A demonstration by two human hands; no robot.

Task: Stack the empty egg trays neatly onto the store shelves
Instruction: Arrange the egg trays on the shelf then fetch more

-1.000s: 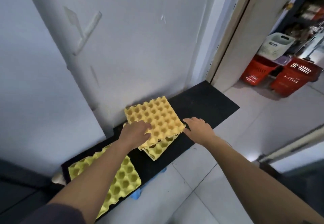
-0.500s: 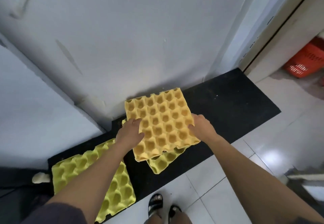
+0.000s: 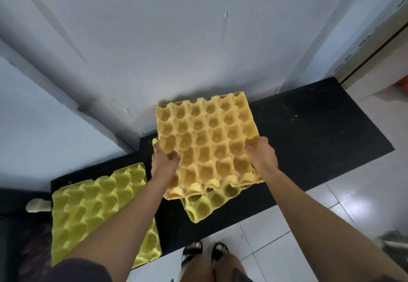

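An orange-yellow egg tray is held over the black mat by the wall. My left hand grips its left edge, thumb curled into a cup. My right hand grips its right edge, fingers under the rim. Under it a greenish-yellow egg tray lies on the mat, turned at an angle, only its near corner showing. Another greenish-yellow tray lies flat on the mat at lower left, partly covered by my left forearm.
A pale grey wall rises right behind the mat. White floor tiles spread to the right and front. My sandalled feet stand at the mat's near edge. A door frame is at the far right.
My right hand went from the mat beside the tray to gripping its right edge. The orange tray came up toward me, held by both hands, and the view tilted downward.
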